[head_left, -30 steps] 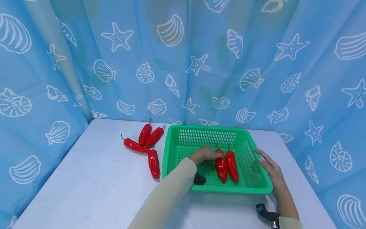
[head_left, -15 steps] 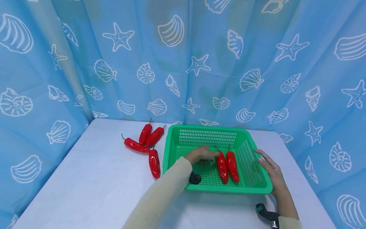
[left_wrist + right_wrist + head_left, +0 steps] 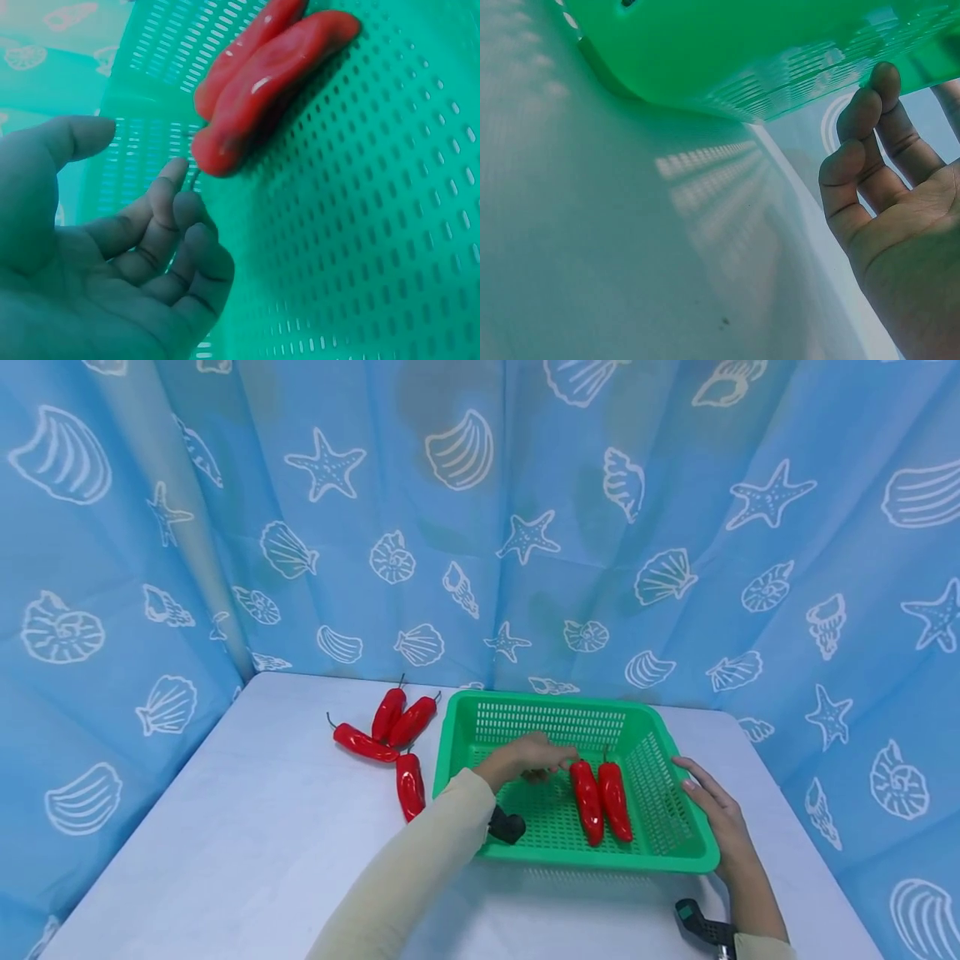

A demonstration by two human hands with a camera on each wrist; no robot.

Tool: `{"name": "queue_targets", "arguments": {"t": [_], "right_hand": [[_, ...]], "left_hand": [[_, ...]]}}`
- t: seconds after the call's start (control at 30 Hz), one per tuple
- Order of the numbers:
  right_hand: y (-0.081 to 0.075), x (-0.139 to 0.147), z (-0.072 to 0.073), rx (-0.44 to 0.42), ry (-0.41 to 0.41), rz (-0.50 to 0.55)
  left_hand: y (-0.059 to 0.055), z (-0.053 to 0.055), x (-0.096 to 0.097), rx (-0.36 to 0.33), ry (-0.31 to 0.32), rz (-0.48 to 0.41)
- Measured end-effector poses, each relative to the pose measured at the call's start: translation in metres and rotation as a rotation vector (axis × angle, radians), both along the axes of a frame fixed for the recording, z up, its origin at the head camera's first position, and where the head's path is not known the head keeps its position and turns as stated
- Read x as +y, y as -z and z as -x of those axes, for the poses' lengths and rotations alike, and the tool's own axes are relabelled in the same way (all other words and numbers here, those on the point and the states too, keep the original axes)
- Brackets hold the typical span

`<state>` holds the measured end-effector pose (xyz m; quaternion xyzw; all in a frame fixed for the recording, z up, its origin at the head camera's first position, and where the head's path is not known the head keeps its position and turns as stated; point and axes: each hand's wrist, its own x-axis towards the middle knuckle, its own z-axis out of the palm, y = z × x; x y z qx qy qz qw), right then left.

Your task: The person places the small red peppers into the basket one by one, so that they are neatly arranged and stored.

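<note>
We look down on a person's two bare hands at a green plastic basket (image 3: 600,860) with slotted sides, standing on a white table (image 3: 187,860). The left hand (image 3: 536,753) reaches inside the basket, holding nothing: its thumb stands well apart from the fingers, which bend loosely, their tips just beside the thin stem (image 3: 195,180) of the nearer red chilli pepper (image 3: 587,802); we cannot tell whether they touch that stem. The right hand (image 3: 716,814) lies at the basket's right rim from outside, with thumb and lightly bent fingers touching it; whether it pinches the rim or only rests there, we cannot tell. We see the nearer pepper on the basket floor, right of centre, with a second red chilli pepper (image 3: 616,797) close along its right side. Their long axes run almost parallel, from far to near, slanting slightly rightward toward us; both stem ends point away from the person and both tips toward the person. On the table left of the basket we find four more red chilli peppers (image 3: 365,743) grouped together: the leftmost lies crosswise, stem to the left, and the other three have their stems pointing away from the person.
</note>
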<state>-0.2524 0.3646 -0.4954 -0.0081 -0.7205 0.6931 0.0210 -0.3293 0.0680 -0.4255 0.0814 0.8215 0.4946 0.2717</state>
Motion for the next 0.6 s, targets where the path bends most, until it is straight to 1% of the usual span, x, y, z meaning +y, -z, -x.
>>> {"name": "queue_targets", "arguments": {"t": [0.07,0.13,0.37,0.6], "right_hand": [[0.000,0.000,0.000,0.000,-0.001,0.005],[0.001,0.001,0.000,-0.005,-0.001,0.014],[0.003,0.001,-0.001,-0.012,-0.006,0.024],[0.004,0.003,0.001,-0.003,-0.015,0.017]], "left_hand": [[-0.002,0.000,-0.002,-0.002,-0.007,-0.021],[-0.003,0.001,-0.003,0.010,-0.015,-0.037],[-0.015,0.000,-0.010,0.096,-0.034,-0.058],[-0.020,0.000,-0.019,0.110,-0.039,-0.083]]}}
